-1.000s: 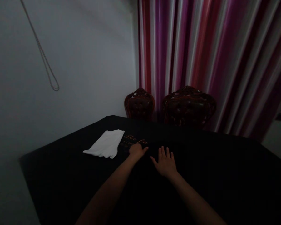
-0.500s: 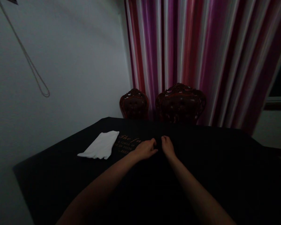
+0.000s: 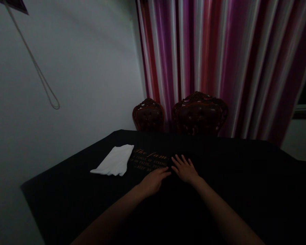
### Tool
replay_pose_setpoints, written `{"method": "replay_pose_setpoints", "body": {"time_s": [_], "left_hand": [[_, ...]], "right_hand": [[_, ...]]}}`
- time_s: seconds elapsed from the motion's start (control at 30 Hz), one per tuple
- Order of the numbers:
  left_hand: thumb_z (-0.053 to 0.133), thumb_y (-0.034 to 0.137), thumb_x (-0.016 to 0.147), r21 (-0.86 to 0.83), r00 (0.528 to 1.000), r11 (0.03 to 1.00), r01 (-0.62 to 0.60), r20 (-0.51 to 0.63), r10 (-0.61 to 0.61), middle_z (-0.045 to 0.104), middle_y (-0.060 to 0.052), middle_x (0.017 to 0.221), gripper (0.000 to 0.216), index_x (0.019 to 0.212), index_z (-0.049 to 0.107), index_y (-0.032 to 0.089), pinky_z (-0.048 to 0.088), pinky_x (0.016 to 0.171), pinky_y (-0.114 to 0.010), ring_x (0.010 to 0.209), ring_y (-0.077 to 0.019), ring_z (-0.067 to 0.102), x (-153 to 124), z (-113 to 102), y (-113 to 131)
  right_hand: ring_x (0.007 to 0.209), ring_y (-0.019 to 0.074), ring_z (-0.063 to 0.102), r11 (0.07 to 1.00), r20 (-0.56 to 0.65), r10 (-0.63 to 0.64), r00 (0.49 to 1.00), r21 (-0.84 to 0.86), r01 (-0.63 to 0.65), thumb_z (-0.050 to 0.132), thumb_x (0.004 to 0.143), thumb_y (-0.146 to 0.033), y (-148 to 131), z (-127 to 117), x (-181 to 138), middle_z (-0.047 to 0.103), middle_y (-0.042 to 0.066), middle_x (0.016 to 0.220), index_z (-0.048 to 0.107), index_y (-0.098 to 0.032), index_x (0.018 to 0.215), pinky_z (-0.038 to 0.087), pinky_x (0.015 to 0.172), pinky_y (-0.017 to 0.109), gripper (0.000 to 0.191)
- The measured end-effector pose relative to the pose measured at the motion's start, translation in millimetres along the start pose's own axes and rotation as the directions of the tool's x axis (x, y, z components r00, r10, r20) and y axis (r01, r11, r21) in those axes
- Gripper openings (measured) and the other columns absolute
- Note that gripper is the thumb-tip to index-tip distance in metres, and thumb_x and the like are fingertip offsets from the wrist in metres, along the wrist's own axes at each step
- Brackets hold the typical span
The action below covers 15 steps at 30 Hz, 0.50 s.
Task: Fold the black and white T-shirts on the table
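My left hand (image 3: 153, 180) is at the middle of the dark table, its fingers stretched to the right just below some gold lettering (image 3: 150, 160). My right hand (image 3: 185, 169) lies just right of it, palm down with the fingers spread on the black surface. Neither hand holds anything that I can see. The lettering is printed on black cloth; in this dim light I cannot tell whether that is a tablecloth or a separate piece. A white folded cloth (image 3: 114, 160) lies left of the lettering, apart from both hands.
Two carved chairs (image 3: 200, 115) with dark tufted backs stand behind the table's far edge. Striped curtains (image 3: 209, 51) hang behind them. A looped cord (image 3: 44, 80) hangs against the pale wall on the left. The black table (image 3: 66, 190) has its left edge near that wall.
Both hands have come nearer to me. The right hand's fingers have spread, and the left hand's fingers have straightened. More of the gold lettering shows. The view has shifted slightly.
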<state>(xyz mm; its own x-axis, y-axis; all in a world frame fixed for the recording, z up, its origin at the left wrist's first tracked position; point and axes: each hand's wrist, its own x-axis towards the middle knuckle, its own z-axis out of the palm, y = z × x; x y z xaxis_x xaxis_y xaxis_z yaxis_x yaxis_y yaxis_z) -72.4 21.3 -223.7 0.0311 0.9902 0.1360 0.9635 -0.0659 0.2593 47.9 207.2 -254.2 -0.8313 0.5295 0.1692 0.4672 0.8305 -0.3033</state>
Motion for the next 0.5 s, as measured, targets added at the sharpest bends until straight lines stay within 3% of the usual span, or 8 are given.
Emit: {"method": "replay_pose_setpoints", "body": {"time_s": [0.13,0.33,0.43,0.5], "left_hand": [[0.039,-0.002,0.076,0.06,0.998,0.996,-0.061,-0.004,0.061,0.03,-0.005,0.154,0.074,0.145,0.036,0.024,0.032,0.115,-0.036,0.139,-0.0169,0.033,-2,7,-8],[0.045,0.001,0.081,0.168,0.992,0.983,-0.079,0.106,0.062,0.023,-0.011,0.155,0.07,0.146,0.033,0.022,0.035,0.112,-0.041,0.14,-0.0233,0.032,-7,-15,1],[0.046,0.006,0.087,0.212,0.996,0.975,-0.072,0.062,0.06,0.019,-0.011,0.157,0.064,0.147,0.03,0.022,0.03,0.115,-0.045,0.143,-0.0255,0.025,-41,-41,19],[0.046,0.014,0.092,0.22,0.993,0.969,-0.114,0.036,0.108,0.027,-0.007,0.155,0.056,0.145,0.034,0.025,0.029,0.116,-0.042,0.142,-0.0225,0.028,-81,-59,36]], "right_hand": [[0.144,0.0312,0.012,0.985,0.044,-0.01,0.999,-0.174,0.018,0.026,0.098,-0.056,10,8,-3,0.012,-0.001,0.158,0.021,-0.032,0.152,0.013,0.114,0.055,0.06],[0.142,0.0329,0.019,0.954,0.027,-0.047,0.999,-0.294,0.053,0.032,0.099,-0.048,-6,-15,-11,0.021,0.007,0.156,0.03,-0.025,0.151,0.021,0.112,0.056,0.056],[0.141,0.033,0.023,0.94,-0.064,-0.152,0.986,-0.319,0.124,0.043,0.096,-0.04,-23,-42,-39,0.031,0.015,0.151,0.044,-0.014,0.143,0.021,0.114,0.052,0.054],[0.134,0.0316,0.037,0.915,-0.089,-0.3,0.95,-0.31,0.26,0.048,0.094,-0.033,-38,-61,-77,0.043,0.017,0.143,0.056,-0.013,0.131,0.03,0.111,0.048,0.043]]}}
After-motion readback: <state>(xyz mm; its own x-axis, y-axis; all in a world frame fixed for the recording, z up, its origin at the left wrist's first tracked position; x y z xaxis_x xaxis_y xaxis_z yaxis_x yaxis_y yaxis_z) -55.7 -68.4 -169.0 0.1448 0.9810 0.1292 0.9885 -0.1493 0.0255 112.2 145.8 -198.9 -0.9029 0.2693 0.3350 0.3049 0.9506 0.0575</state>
